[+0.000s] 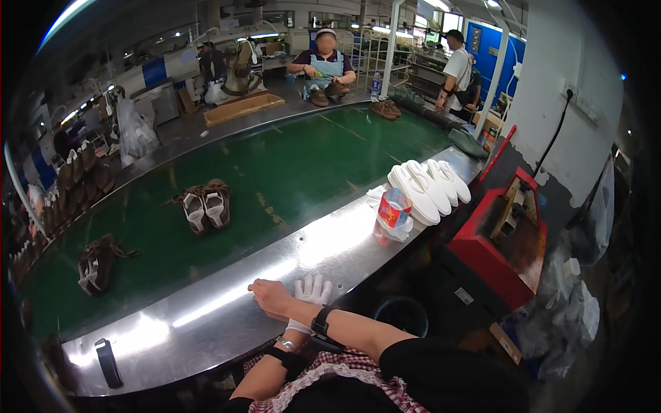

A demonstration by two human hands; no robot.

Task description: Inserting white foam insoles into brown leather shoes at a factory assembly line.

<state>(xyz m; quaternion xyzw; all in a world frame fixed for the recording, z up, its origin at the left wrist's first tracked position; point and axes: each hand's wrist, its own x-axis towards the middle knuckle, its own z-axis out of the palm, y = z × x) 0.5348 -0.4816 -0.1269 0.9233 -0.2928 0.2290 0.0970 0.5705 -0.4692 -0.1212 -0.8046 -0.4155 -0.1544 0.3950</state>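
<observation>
My left hand (313, 288) wears a white glove and lies palm-side unclear over the metal edge of the table, its fingers spread. Across its wrist passes my bare right hand (270, 297), with the fingers curled in close beside the glove's cuff. What those fingers hold, if anything, is hidden. A black strap (321, 321) goes round my right wrist, and a watch (286, 344) sits on the left one. On the green belt beyond, a pair of brown shoes (206, 206) with loose laces stands, pale inside. Another brown pair (98, 265) lies further left.
White shoe insoles or lasts (428, 187) lie at the right beside a red and blue container (394, 208). A black object (108, 363) rests on the metal edge (227, 313). A red machine (502, 241) stands right. Across the belt (275, 172), a person (327, 65) handles brown shoes.
</observation>
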